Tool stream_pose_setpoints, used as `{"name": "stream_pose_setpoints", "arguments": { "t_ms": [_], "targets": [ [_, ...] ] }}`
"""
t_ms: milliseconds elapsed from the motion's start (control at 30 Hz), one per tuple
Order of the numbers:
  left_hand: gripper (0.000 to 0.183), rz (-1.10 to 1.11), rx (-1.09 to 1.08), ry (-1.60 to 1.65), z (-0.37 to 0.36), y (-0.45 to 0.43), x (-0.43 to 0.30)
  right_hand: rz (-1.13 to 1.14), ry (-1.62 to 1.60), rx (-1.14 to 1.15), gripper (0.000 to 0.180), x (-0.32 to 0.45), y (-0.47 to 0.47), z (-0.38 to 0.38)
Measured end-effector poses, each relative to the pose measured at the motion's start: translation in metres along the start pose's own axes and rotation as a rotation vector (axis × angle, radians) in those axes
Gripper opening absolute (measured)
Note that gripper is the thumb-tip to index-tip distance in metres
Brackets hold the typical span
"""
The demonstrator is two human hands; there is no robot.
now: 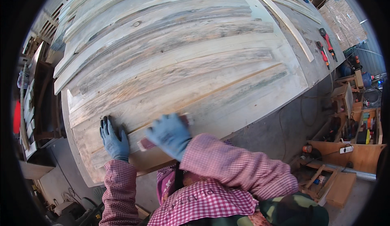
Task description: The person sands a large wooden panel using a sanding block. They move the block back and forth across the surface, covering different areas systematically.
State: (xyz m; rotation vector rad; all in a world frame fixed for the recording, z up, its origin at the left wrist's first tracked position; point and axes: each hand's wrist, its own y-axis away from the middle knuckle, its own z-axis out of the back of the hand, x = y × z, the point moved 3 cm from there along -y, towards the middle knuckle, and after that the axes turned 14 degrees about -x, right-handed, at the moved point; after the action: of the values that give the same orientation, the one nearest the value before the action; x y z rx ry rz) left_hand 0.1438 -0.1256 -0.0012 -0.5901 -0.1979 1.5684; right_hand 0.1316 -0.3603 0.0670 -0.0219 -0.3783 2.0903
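Note:
A broad panel of whitewashed wooden boards point(189, 64) lies flat on a large work table before me. My left hand point(115, 142), in a blue work glove, rests on the boards near their lower left, fingers apart, with nothing in it. My right hand point(171, 133), gloved alike and slightly blurred, is closed over a dark red block point(147, 144) that looks like a sanding block, pressed on the boards near the close edge. The block's ends show on both sides of the glove; its underside is hidden. A narrow gap point(231, 84) runs between two boards to the right.
Two red-and-black power tools point(327, 43) point(322, 54) lie at the table's right end, near a long loose wooden strip point(283, 19). More loose boards point(91, 15) lie at the far left. Wooden crates with tools point(347, 153) stand on the floor at right.

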Motion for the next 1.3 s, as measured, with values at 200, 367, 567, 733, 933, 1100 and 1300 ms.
{"name": "stream_pose_setpoints", "arguments": {
  "t_ms": [200,367,567,733,933,1100,1300],
  "targets": [
    [0.065,-0.016,0.034,-0.007,0.005,-0.001,0.005,-0.075,-0.013,0.025,0.013,-0.054,0.001,0.014],
    [0.064,-0.023,0.019,-0.017,0.002,-0.001,-0.001,-0.482,0.277,0.001,0.053,-0.251,0.088,0.072],
    [0.062,-0.001,0.012,-0.029,0.004,-0.001,-0.009,-0.406,0.294,0.013,0.046,-0.224,0.094,0.065],
    [0.062,-0.016,-0.011,-0.039,0.003,0.0,0.0,-0.096,0.066,0.186,0.018,-0.048,0.016,0.014],
    [0.062,-0.043,-0.005,0.006,-0.006,-0.002,0.001,-0.002,-0.02,0.029,0.014,-0.01,0.01,0.001],
    [0.062,-0.016,0.002,-0.031,0.009,0.0,0.002,-0.378,0.129,0.068,0.038,-0.145,0.054,0.051],
    [0.062,0.012,0.028,-0.025,-0.001,-0.001,-0.013,-0.445,0.353,0.007,0.047,-0.209,0.098,0.067]
  ]
}}
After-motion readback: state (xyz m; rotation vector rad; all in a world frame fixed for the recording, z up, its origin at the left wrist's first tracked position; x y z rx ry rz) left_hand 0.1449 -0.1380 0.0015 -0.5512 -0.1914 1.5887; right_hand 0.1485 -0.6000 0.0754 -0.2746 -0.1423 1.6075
